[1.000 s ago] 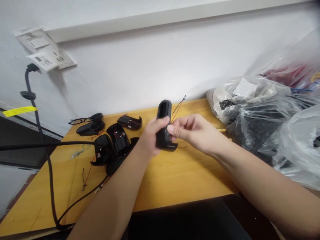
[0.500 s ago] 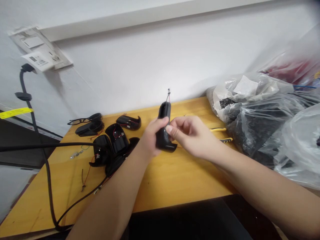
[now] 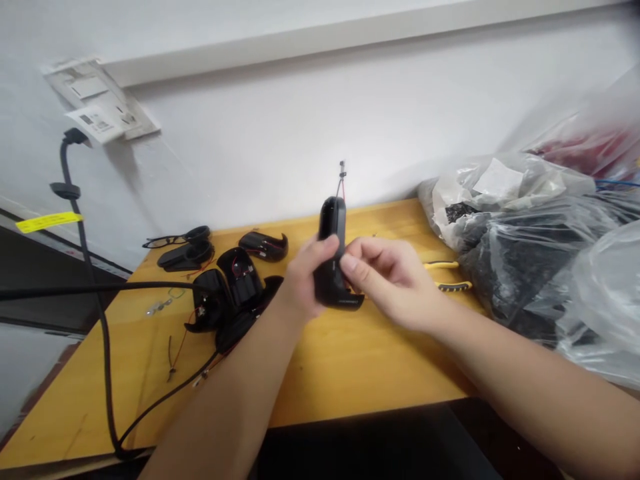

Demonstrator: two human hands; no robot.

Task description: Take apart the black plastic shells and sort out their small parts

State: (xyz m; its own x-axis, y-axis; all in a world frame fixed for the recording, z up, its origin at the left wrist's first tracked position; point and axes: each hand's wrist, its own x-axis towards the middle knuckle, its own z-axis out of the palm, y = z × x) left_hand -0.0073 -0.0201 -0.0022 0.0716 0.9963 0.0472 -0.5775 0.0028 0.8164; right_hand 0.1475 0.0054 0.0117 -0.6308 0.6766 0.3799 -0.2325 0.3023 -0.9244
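Observation:
Over the table, my left hand (image 3: 311, 270) is wrapped round a black plastic housing (image 3: 334, 283), its thumb lying across the front. The piece is long and held roughly upright, with a hooked lower end bearing small pale lettering. Out of its top run a thin red and a dark wire, ending in a small connector (image 3: 343, 170). My right hand (image 3: 390, 277) is closed, thumb and forefinger pinched at the housing's right edge; whether a small part sits between those fingertips is hidden.
Several black housings (image 3: 240, 277) with red wires lie left on the wooden table (image 3: 320, 373). Glasses (image 3: 165, 241) rest behind them. Yellow-handled pliers (image 3: 454, 287) lie right, beside plastic bags (image 3: 520, 247) of black parts. A black cable (image 3: 103, 333) hangs from a wall socket.
The view has shifted slightly, moving the scene a little to the right. The housing has turned slightly, with its hooked end showing more. Both hands keep their hold.

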